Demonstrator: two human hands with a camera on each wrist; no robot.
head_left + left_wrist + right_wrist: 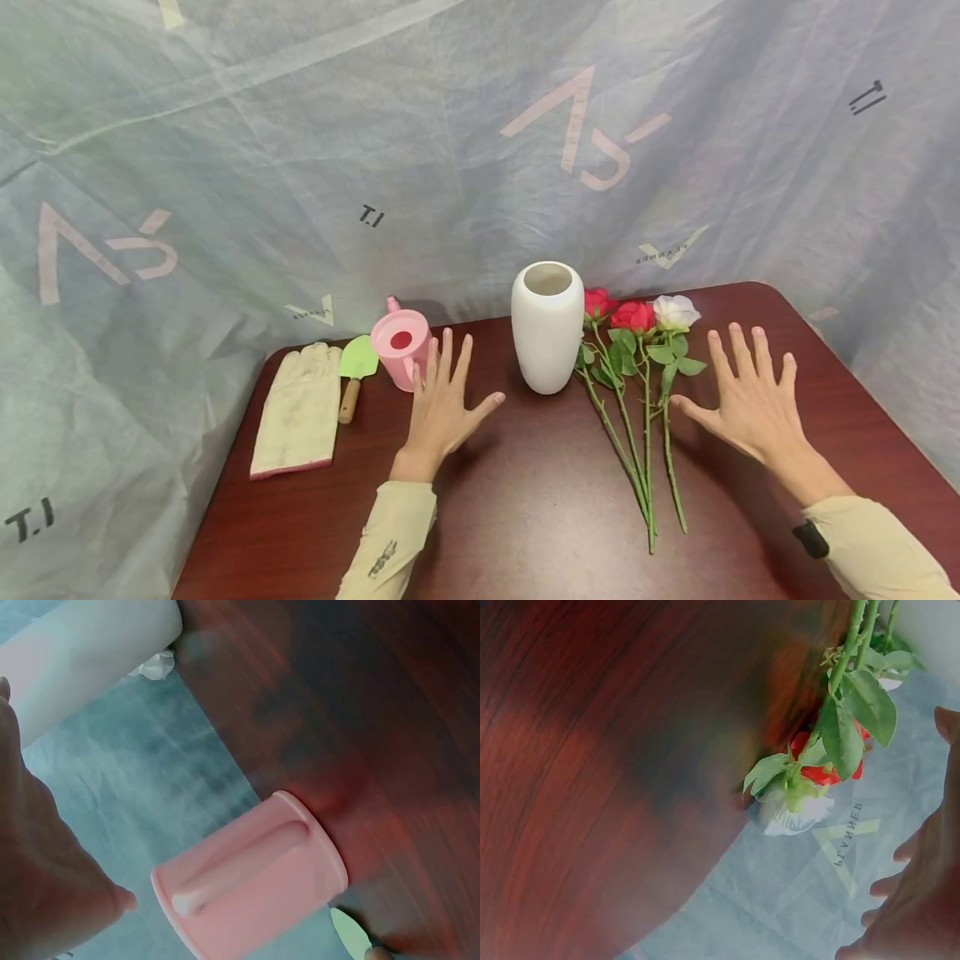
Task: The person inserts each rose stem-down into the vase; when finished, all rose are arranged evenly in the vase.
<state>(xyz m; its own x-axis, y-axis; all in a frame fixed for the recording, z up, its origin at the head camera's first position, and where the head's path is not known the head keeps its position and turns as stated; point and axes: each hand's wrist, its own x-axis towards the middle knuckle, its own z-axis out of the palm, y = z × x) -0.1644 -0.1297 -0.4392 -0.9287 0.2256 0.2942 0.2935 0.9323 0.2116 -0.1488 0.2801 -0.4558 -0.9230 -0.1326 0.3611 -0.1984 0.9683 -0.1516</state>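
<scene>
My left hand (442,404) is spread with straight fingers, holding nothing. In the head view its fingers overlap the edge of a pink watering can (401,342), whose handle faces the left wrist camera. Fingers splayed and nothing in it, my right hand (757,404) is just right of the roses. Red roses (633,317) and a white rose (677,313) lie on the table, their green stems pointing toward me. A white vase (547,333) stands upright between the hands, left of the flowers, its round mouth uncovered.
A small trowel (358,358) with a green blade and wooden handle lies left of the watering can. Beside it are cream work gloves (298,408) with a red hem. The dark red wooden table (525,517) meets a grey cloth backdrop (450,167) behind.
</scene>
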